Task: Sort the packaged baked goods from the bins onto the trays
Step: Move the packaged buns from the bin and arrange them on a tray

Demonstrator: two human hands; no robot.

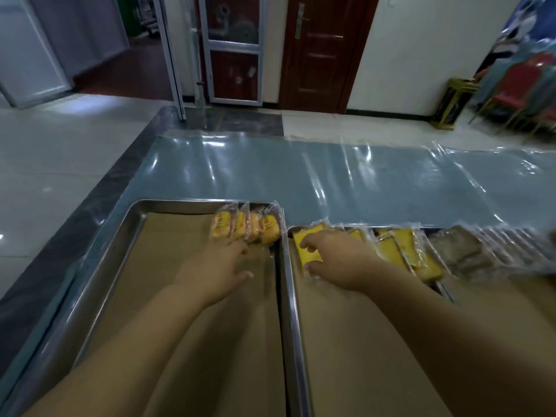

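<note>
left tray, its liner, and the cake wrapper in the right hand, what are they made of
Left tray: likely stainless steel, shiny reflective rim. Liner: probably brown paper or card, matte, flat. Cake wrapper held by the right hand: clear plastic film, glossy with crinkled edges.

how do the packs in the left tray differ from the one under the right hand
The left-tray packs stand on edge in a row of four; the yellow slice pack lies nearly flat. The left-tray packs bear red labels; the yellow slice pack looks plain. The right hand grips the yellow slice pack; the left hand, open, just reaches the left-tray packs. Both are yellow cakes in clear wrap.
</note>
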